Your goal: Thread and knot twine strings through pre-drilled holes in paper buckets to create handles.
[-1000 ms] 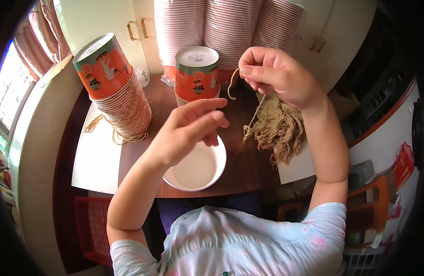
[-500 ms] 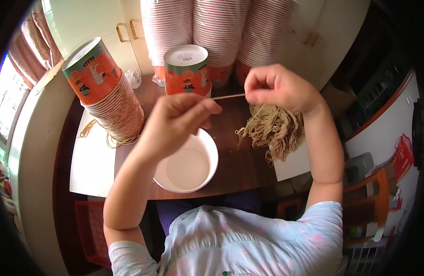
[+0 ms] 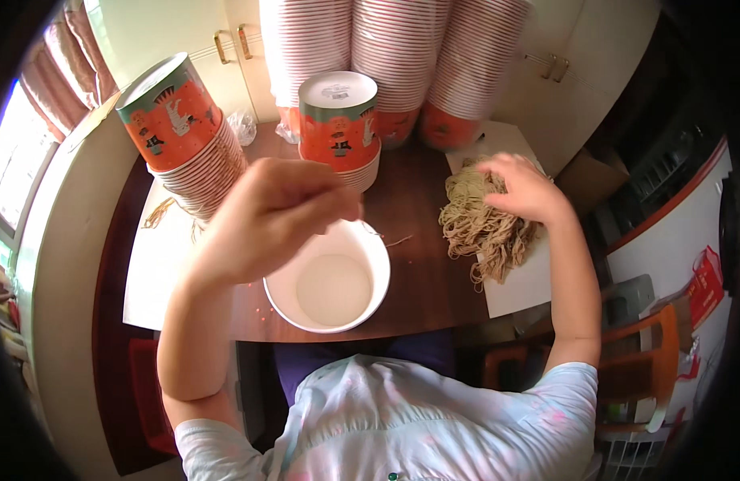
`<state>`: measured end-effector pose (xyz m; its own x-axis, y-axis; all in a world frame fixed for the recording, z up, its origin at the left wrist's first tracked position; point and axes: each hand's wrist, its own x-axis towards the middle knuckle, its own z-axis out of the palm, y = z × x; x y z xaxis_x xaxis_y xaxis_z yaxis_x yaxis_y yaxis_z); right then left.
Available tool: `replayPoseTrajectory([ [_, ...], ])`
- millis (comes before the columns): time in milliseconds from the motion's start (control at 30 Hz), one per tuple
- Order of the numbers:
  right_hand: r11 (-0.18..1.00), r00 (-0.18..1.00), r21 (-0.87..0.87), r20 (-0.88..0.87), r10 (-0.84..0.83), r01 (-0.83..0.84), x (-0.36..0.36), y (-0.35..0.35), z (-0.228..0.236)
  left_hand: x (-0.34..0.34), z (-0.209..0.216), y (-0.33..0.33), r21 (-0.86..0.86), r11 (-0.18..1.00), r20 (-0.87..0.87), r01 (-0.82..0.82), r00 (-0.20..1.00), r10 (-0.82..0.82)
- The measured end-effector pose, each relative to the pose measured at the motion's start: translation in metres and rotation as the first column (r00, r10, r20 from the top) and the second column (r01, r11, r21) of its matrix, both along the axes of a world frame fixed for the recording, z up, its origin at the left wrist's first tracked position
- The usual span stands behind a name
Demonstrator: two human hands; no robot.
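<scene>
The left hand (image 3: 277, 218) pinches one strand (image 3: 399, 240); the right hand (image 3: 525, 187), loosely spread, overlaps one yarn heap (image 3: 484, 232).

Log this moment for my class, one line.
left hand: near round white paper tub, hold unclear | right hand: open over tangled tan string bundle, contact unclear

So the cord heap (image 3: 486, 224) is a messy tan-beige tangle, loose loops all over, slumped on the right side of the table (image 3: 422, 280), partly over a white sheet (image 3: 521, 289). There's also one thin brownish strand (image 3: 397, 241), kinda bent and blurry, showing near the white tub's (image 3: 375, 260) right rim.
</scene>
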<state>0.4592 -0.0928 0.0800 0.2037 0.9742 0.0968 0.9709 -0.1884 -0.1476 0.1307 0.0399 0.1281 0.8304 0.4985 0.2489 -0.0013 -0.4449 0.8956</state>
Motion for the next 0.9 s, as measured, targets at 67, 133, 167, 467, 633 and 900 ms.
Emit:
replayPoseTrajectory([
  [67,0.887,0.735,0.375,-0.516,0.441,-0.268,-0.047,0.01,0.021,0.011,-0.001,-0.007,0.05,0.996,-0.05,0.075,0.996,-0.072],
  [133,0.765,0.081,0.574,-0.782,0.618,-0.294,-0.102,0.023,0.026,0.017,0.0,-0.012,0.086,0.99,-0.154,0.111,0.983,-0.097],
  [167,0.774,-0.036,0.553,-0.82,0.571,-0.309,-0.12,0.023,0.025,0.021,0.004,-0.014,0.129,0.984,-0.206,0.124,0.974,-0.096],
  [467,0.906,0.203,0.227,-0.928,0.313,-0.357,-0.14,0.026,0.003,-0.003,-0.033,-0.001,-0.301,0.941,-0.282,0.153,0.929,-0.241],
  [633,0.815,0.59,0.436,-0.565,0.577,-0.381,-0.15,0.025,-0.012,-0.012,-0.066,0.003,-0.535,0.832,-0.176,0.145,0.945,-0.277],
  [900,0.729,0.72,0.555,-0.301,0.625,-0.401,-0.157,0.024,-0.026,-0.025,-0.077,0.004,-0.661,0.747,-0.147,0.067,0.965,-0.216],
])
